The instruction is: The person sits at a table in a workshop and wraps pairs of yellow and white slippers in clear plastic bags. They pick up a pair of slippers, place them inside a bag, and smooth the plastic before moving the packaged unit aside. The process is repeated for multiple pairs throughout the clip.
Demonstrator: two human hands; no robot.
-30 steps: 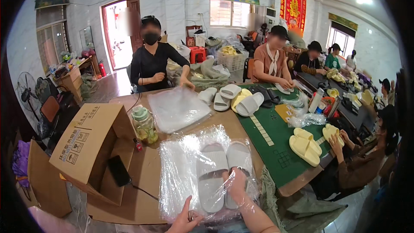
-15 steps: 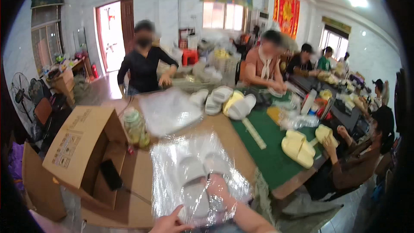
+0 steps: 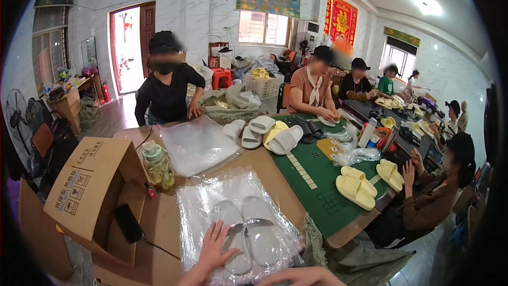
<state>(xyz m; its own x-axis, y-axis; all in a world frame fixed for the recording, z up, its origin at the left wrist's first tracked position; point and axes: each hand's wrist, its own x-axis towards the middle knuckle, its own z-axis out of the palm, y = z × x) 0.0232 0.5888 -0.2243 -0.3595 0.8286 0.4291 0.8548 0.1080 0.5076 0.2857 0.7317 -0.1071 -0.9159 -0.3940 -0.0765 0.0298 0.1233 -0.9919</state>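
A pair of light grey slippers (image 3: 263, 240) lies side by side on shiny clear plastic bags (image 3: 197, 200) in front of me. Film glints around and across them, so they appear to be inside the top bag. My left hand (image 3: 214, 247) rests on the left slipper, fingers spread and nothing held. At the lower edge, just below the right slipper's heel, is my right hand (image 3: 301, 276). The picture's edge cuts most of it off, and its fingers point left; whether they grip the film is hidden.
An open cardboard box (image 3: 90, 191) with a black phone (image 3: 129, 223) stands left, beside a glass jar (image 3: 157, 165). More clear bags (image 3: 201, 144) and loose slippers (image 3: 286, 140) lie beyond. Yellow slippers (image 3: 356, 188) sit on the green mat (image 3: 296, 201). Several people work around the tables.
My right hand has drawn back from the slippers to the lower edge. My left hand has moved up from the bag's near edge onto the left slipper. The view has shifted slightly.
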